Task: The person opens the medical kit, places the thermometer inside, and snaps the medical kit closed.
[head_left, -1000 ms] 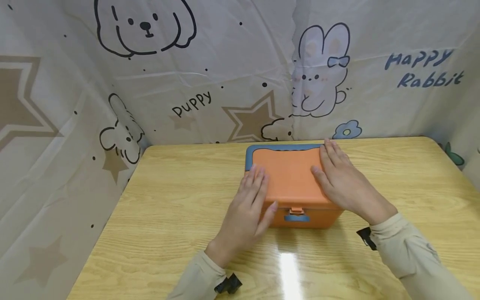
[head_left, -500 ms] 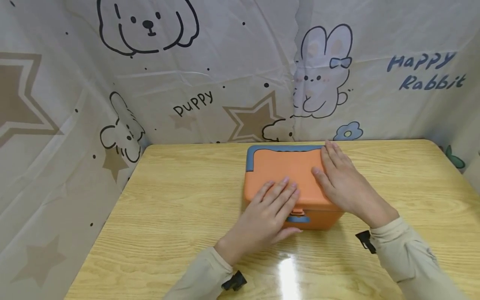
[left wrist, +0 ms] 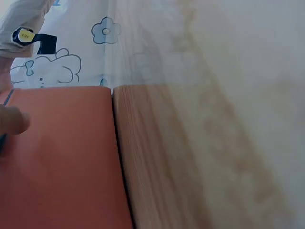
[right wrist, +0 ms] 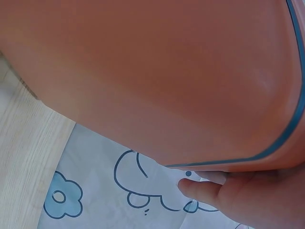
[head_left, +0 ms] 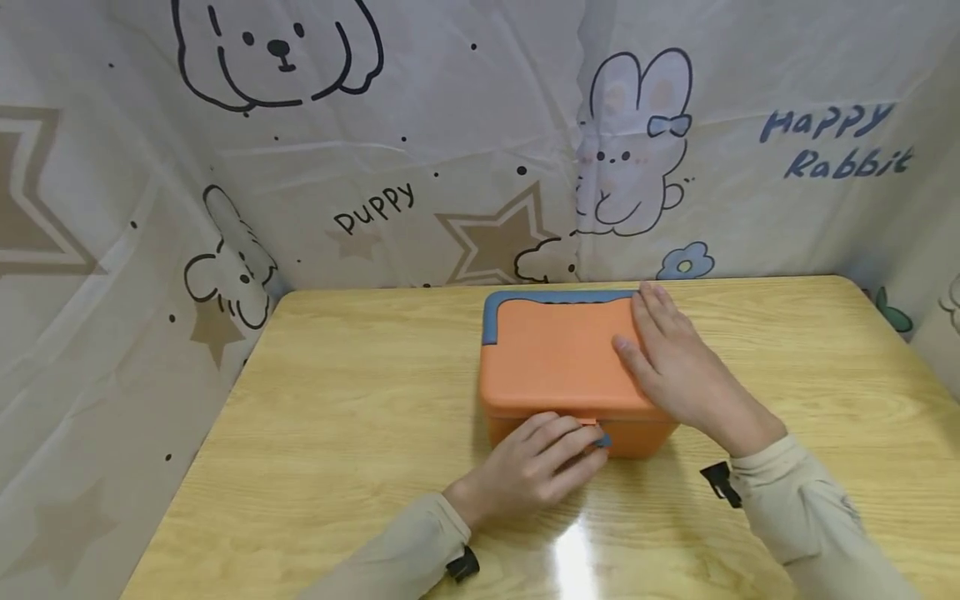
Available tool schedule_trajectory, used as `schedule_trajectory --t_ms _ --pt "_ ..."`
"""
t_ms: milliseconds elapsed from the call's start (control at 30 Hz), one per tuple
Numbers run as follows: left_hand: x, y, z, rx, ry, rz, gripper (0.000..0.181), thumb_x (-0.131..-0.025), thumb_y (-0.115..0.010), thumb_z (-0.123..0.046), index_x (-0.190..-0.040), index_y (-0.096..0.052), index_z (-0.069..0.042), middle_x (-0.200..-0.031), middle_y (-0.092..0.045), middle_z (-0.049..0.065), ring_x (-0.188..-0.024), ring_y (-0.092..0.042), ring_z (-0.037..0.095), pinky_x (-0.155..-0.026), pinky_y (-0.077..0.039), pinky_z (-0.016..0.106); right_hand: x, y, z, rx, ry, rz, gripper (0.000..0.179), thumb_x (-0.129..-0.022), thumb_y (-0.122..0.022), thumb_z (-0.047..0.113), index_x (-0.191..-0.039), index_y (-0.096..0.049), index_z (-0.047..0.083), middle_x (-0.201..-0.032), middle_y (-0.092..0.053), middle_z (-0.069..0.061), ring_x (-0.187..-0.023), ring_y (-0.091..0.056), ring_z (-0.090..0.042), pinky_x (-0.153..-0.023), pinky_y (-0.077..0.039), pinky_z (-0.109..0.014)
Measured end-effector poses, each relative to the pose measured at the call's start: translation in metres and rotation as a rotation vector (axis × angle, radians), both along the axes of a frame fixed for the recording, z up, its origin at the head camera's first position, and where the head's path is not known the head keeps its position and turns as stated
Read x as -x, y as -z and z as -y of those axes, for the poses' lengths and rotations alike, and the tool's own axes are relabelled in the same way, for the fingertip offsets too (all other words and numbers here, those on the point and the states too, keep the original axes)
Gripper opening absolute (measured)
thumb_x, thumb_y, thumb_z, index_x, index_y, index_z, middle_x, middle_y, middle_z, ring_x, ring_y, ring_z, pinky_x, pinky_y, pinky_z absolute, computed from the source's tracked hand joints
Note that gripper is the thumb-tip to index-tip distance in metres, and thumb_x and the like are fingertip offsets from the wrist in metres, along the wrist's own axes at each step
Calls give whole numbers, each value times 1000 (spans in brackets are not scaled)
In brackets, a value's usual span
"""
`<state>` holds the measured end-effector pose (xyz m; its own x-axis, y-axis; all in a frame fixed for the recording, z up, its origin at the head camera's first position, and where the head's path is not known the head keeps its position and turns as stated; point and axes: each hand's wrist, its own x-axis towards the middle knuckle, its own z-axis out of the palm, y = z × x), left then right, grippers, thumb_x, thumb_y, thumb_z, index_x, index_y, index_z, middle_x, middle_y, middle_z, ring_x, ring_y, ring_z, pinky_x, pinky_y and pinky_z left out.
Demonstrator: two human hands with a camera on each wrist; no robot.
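An orange storage box [head_left: 558,354] with a blue carry handle [head_left: 562,296] folded along its lid stands on the table, lid down. At its front, my left hand [head_left: 528,468] has its fingers curled over the latch, whose blue tab [head_left: 606,440] shows partly behind the fingertips. My right hand [head_left: 678,371] lies with straight fingers along the lid's right edge, thumb resting on the top. The right wrist view has the box's orange side wall [right wrist: 157,81] above part of the right hand [right wrist: 257,195]. A fingertip [left wrist: 13,120] overlaps the orange wall in the left wrist view.
The wood-grain table [head_left: 360,400] extends on both sides of the box. Behind it hangs a pale cloth [head_left: 450,108] printed with cartoon animals and stars. A black wrist mount [head_left: 722,483] sits on the right sleeve.
My left hand has moved from the lid's left side across its front edge and down to the latch, and its fingers have curled. The right hand stays on the lid.
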<state>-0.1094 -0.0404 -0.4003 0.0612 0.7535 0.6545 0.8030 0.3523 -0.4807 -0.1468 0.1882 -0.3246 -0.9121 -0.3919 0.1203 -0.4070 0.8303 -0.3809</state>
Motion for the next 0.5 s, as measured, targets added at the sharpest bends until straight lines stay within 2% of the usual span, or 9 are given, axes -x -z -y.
schedule_trajectory --t_ms 133,267,500 --pt "3 3 0 -22 -8 22 22 -101 -52 -17 -116 -68 -12 -116 -63 8 -104 -57 21 -91 -46 30 0 0 1 1 2 -1 69 -106 -29 39 -148 -14 -13 -157 -4 -28 -146 0 -40 -116 -9 -54" --pt "3 4 1 -38 9 63 26 -102 -48 -14 -118 -68 -9 -117 -63 9 -106 -57 22 -93 -46 29 0 0 1 4 7 3 69 -106 -29 40 -148 -14 -12 -157 -4 -28 -146 1 -39 -116 -9 -54" --pt "3 6 3 -139 39 63 23 -101 -51 -14 -112 -71 -9 -109 -65 8 -96 -57 21 -88 -48 26 -1 2 1 18 8 11 69 -106 -30 40 -149 -13 -12 -158 -3 -27 -146 2 -37 -116 -8 -53"
